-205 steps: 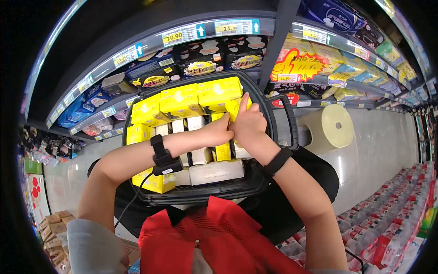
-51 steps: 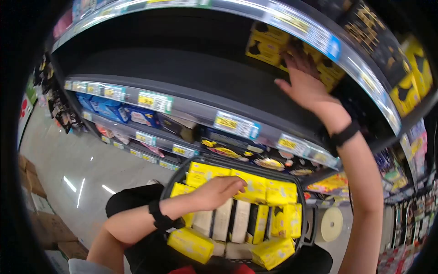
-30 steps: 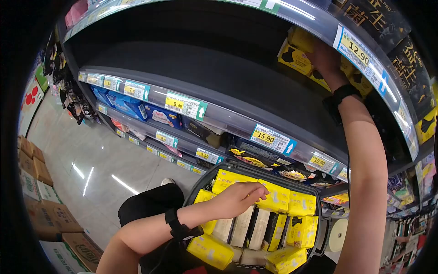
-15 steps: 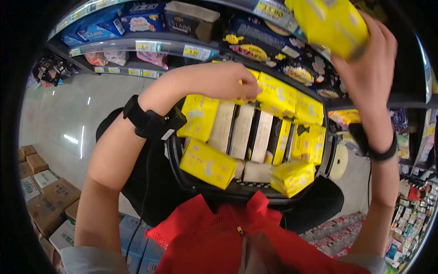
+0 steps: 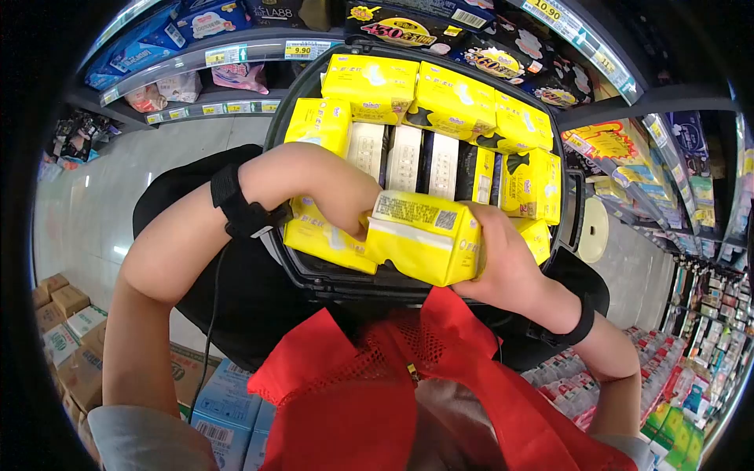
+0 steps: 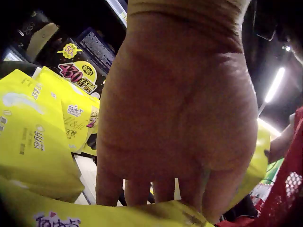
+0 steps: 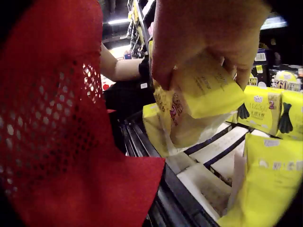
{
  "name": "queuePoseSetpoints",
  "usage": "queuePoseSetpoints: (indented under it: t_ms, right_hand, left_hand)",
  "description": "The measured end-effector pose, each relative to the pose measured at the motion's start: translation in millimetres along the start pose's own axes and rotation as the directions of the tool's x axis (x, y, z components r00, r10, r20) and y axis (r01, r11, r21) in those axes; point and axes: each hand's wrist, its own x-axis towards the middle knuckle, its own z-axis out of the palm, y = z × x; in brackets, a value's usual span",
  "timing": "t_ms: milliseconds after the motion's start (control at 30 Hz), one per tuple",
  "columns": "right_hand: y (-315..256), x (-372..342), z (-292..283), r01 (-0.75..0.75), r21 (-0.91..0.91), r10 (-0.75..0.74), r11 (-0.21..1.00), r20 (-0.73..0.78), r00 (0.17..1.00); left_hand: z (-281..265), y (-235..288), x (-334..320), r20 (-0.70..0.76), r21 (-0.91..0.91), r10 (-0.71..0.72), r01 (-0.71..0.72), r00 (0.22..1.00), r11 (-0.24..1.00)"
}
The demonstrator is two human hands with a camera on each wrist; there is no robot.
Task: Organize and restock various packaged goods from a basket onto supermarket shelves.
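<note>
My right hand [image 5: 510, 263] grips a yellow pack of sanitary pads [image 5: 428, 239] over the near side of the black basket [image 5: 314, 290]. In the right wrist view its fingers and thumb span the pack [image 7: 203, 90] from above. To the left of it, my left hand [image 5: 326, 184] reaches down by another yellow pack [image 5: 326, 239] at the basket's near left. The left wrist view shows those fingers running straight down behind a yellow pack [image 6: 104, 213]; their tips are hidden. Yellow packs [image 5: 455, 98] line the far side, with pale-topped packs [image 5: 404, 157] standing in the middle.
Shelves with dark packs [image 5: 400, 30] and price tags stand just beyond the basket. A pale yellow stool [image 5: 593, 230] is to the right. Cardboard boxes [image 5: 78, 345] and blue cartons [image 5: 228, 400] lie at left, shrink-wrapped bottles [image 5: 573, 377] at right.
After reaching into the shelf, my right hand has taken out a yellow pack of sanitary pads and lowered it to the basket's near side. My left hand has moved from the far packs towards the near left.
</note>
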Motion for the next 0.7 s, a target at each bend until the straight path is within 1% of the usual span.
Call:
queuePoseSetpoints:
  t_ms: [33,100,167,200,233,267,300,367,400,467,500,567,600,667,700]
  right_hand:
    - [3,-2,4,0.02,-0.032,-0.019,0.999,0.016,1.0]
    - [5,-4,10,0.04,-0.061,-0.038,0.997,0.032,0.999]
    - [4,-5,13,-0.005,-0.117,0.017,0.993,0.104,0.994]
    - [4,-5,12,-0.005,-0.116,0.017,0.993,0.106,0.994]
    - [3,-4,11,0.004,-0.166,0.02,0.986,0.145,0.989]
    - [3,-3,9,0.015,-0.214,0.025,0.977,0.183,0.983]
    - [2,-2,8,0.015,-0.21,0.025,0.978,0.184,0.983]
    - [1,-1,6,0.058,-0.276,0.008,0.96,0.233,0.972]
    - [1,0,5,0.054,-0.274,0.011,0.96,0.232,0.973]
    - [-2,2,5,0.084,-0.334,0.007,0.939,0.262,0.965]
    - [-5,2,3,0.082,-0.333,0.008,0.939,0.261,0.965]
    - [-10,4,1,0.024,-0.37,0.105,0.929,0.323,0.94]
    - [-10,4,2,0.023,-0.368,0.105,0.929,0.323,0.941]
    - [-9,6,4,0.078,-0.465,0.093,0.882,0.335,0.938]
    - [-10,6,6,0.076,-0.463,0.095,0.883,0.334,0.938]
  left_hand:
    - [-4,3,-3,0.002,-0.001,-0.001,0.001,1.0,1.0]
    - [-11,6,-7,-0.009,0.095,-0.077,0.078,0.997,0.992]
    - [-11,4,-6,-0.017,0.11,-0.066,0.068,0.998,0.992]
    - [-11,3,-5,-0.026,0.125,-0.054,0.057,0.998,0.991]
    - [-12,3,-5,-0.025,0.122,-0.054,0.057,0.998,0.991]
    - [-13,3,-5,-0.034,0.112,-0.022,0.025,0.999,0.993]
    - [-13,3,-6,-0.043,0.101,0.01,-0.006,0.999,0.995]
    - [-13,3,-5,-0.029,0.107,-0.019,0.022,0.999,0.994]
    - [-13,3,-3,-0.017,0.115,-0.045,0.046,0.999,0.992]
    - [-15,4,-4,-0.016,0.103,-0.048,0.05,0.999,0.993]
    - [-15,4,-4,-0.017,0.09,-0.054,0.056,0.998,0.994]
    - [-15,0,-3,-0.018,0.101,-0.039,0.041,0.999,0.994]
    - [-14,-1,-2,-0.021,0.111,-0.022,0.024,1.0,0.994]
    - [-16,1,-2,-0.004,0.106,-0.034,0.034,0.999,0.994]
    - [-17,2,-2,0.013,0.101,-0.044,0.042,0.999,0.994]
